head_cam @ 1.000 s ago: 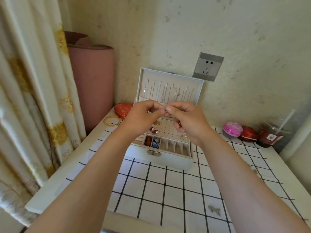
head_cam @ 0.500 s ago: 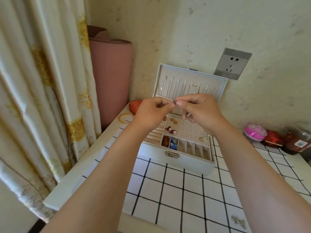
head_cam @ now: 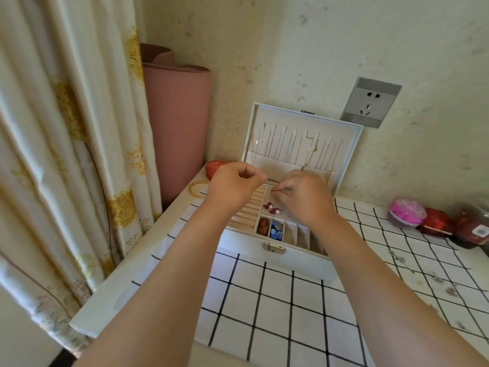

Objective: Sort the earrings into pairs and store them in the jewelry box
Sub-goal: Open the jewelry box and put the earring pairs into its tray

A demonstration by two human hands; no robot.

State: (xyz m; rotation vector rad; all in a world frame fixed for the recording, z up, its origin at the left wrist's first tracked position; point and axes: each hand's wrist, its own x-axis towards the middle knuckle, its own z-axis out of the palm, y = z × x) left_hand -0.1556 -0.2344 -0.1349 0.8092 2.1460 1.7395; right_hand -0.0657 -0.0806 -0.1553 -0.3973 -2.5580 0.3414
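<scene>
Hands hover close together over the open jewelry box (head_cam: 299, 263), which stands at the back of the grid-patterned table (head_cam: 277, 308) with its lid (head_cam: 304, 120) upright against the wall. The right hand (head_cam: 304, 197) pinches a tiny, thin earring (head_cam: 274, 191) between thumb and fingertip, just above the perforated panel inside the box. The left hand (head_cam: 232, 186) is curled beside it, thumb against forefinger; I cannot tell whether anything is held there. Red and pearl earrings (head_cam: 271, 207) already sit on the panel nearer the front. Below them, one front compartment holds red pieces (head_cam: 262, 225) and the next holds blue pieces (head_cam: 277, 230). Fine chains (head_cam: 309, 152) hang inside the lid. A few small silver bits (head_cam: 397, 256) lie on the table to the right, too blurred to identify. A gold bangle (head_cam: 198, 189) rests left of the box
</scene>
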